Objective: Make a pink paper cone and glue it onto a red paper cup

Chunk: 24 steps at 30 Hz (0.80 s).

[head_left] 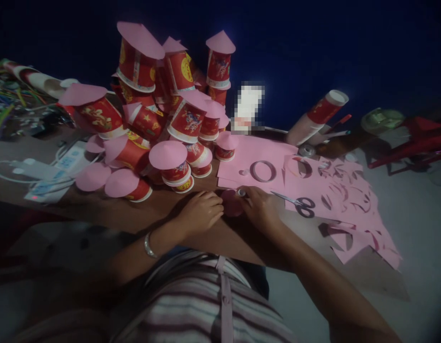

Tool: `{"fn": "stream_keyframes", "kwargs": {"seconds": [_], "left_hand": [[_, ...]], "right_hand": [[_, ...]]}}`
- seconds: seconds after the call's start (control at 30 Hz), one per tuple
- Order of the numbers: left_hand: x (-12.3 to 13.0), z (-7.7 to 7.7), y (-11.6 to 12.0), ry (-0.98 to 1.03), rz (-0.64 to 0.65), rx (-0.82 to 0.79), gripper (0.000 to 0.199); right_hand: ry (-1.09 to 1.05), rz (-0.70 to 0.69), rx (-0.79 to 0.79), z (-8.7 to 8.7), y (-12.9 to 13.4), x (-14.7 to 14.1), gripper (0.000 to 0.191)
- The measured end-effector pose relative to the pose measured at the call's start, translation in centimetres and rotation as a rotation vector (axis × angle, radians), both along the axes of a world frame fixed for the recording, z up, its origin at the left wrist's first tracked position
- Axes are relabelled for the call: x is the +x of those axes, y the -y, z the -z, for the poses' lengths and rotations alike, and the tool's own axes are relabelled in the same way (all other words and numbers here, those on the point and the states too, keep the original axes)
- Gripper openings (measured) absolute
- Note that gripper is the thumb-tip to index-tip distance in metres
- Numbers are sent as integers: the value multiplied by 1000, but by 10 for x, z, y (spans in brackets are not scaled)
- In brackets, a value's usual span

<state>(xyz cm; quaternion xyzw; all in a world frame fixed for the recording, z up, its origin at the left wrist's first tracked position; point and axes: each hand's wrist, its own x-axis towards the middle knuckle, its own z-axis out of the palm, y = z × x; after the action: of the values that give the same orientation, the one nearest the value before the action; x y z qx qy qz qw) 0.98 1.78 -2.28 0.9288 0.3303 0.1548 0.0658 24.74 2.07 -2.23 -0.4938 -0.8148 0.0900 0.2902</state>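
Note:
A dark pink paper disc lies on the brown table between my two hands. My left hand rests at its left side, fingers together and touching the edge; the thumb is hidden. My right hand is over the right side of the disc, fingers closed round a small whitish tube-like thing, too small to name surely. Scissors with dark handles lie just right of my right hand. Behind the disc, a dark tape-like ring sits on pink paper sheets.
Several red paper cups with pink cone tops stand stacked and lie tilted at the back left. Cut pink paper scraps spread at the right. A red cup stack leans behind them. A white power strip lies far left.

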Motion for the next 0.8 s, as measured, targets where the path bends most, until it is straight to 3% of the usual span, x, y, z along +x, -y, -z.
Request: {"fn": "stream_keyframes", "kwargs": {"seconds": [0.23,0.4,0.57,0.8], "left_hand": [[-1,2,2,57,-11,-12,17],[0,0,0,5,-5,1,13],[1,-3,-1,-62,-10,-10,12],[2,-3,2,22,-20,-35,14]], "right_hand": [[-4,133,51,-6,-8,17,15],[-35,123,132,-16,3,14,14],[3,-33,67,-9,7,-4,14],[-42,86,-29,-2,-10,7,11]]}}
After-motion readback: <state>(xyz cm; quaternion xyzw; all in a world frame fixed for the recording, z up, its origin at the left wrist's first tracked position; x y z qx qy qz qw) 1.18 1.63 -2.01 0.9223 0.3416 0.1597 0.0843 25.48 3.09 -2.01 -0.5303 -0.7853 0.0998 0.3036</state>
